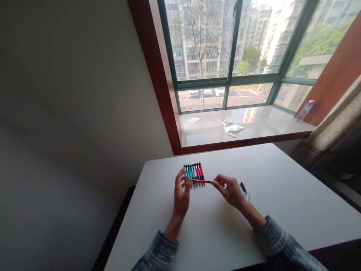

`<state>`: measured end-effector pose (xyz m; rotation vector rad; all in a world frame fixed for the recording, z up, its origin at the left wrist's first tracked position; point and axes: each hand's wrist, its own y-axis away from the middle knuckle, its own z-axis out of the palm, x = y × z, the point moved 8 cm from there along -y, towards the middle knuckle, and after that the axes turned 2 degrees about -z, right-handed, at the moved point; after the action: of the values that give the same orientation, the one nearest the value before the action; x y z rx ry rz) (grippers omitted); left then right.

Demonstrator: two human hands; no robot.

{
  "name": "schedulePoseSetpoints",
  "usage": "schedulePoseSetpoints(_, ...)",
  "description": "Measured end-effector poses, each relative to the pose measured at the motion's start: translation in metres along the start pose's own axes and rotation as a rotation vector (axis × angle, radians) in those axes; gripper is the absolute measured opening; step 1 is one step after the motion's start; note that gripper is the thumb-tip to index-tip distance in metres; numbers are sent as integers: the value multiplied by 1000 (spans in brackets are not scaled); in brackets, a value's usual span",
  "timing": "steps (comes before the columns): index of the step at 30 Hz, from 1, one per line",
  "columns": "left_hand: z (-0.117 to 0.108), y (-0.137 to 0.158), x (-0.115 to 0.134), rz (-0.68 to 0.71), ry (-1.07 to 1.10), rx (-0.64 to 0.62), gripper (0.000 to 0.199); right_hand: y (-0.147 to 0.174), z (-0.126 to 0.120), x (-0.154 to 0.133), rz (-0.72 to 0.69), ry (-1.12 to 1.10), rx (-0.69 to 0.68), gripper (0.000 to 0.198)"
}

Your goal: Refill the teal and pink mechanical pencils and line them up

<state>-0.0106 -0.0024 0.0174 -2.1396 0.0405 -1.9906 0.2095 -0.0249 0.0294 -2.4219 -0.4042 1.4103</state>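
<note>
A pink pen (203, 181) with a black end lies crosswise between my two hands, above the table. My right hand (229, 191) pinches its black end between thumb and fingers. At the other end, my left hand (182, 195) has its thumb against the pen, with the fingers curled behind; part of that grip is hidden. Just beyond, a row of pens (194, 171) lies side by side on the white table (214, 241), teal on the left, a whitish one in the middle, pink on the right. The held pen and my left fingers cover parts of the row.
Partly behind my right hand lies a small white item with a black piece (243, 187) on it. A windowsill (203, 133) behind the table holds a crumpled whitish wrapper (232, 128), a paper scrap (193, 119) and a clear bottle (306, 110). A wall (84, 113) rises to the left.
</note>
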Motion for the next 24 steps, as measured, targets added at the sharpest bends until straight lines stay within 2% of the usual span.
schedulePoseSetpoints(2,-6,-4,-5,-39,9,60,47,1,-7,1,2,11,77,32)
schedulePoseSetpoints(5,-2,-8,-13,-89,59,-15,40,2,-2,-3,-28,29,81,32)
schedulePoseSetpoints(9,0,-9,-14,-111,119,-19,38,5,13,-12,-65,36,11,28)
schedulePoseSetpoints(14,-3,-9,-24,-306,493,56,52,14,25,-31,-123,14,-113,14)
schedulePoseSetpoints(15,-4,-8,-26,-340,551,72,51,16,27,-35,-136,5,-139,13)
schedulePoseSetpoints(16,-5,-8,-27,-363,590,85,50,18,27,-39,-145,-9,-158,21)
schedulePoseSetpoints(19,-5,-7,-27,-393,626,85,48,21,28,-50,-162,-71,-208,45)
schedulePoseSetpoints(24,4,-3,-24,-417,614,-25,43,25,30,-64,-196,-142,-372,28)
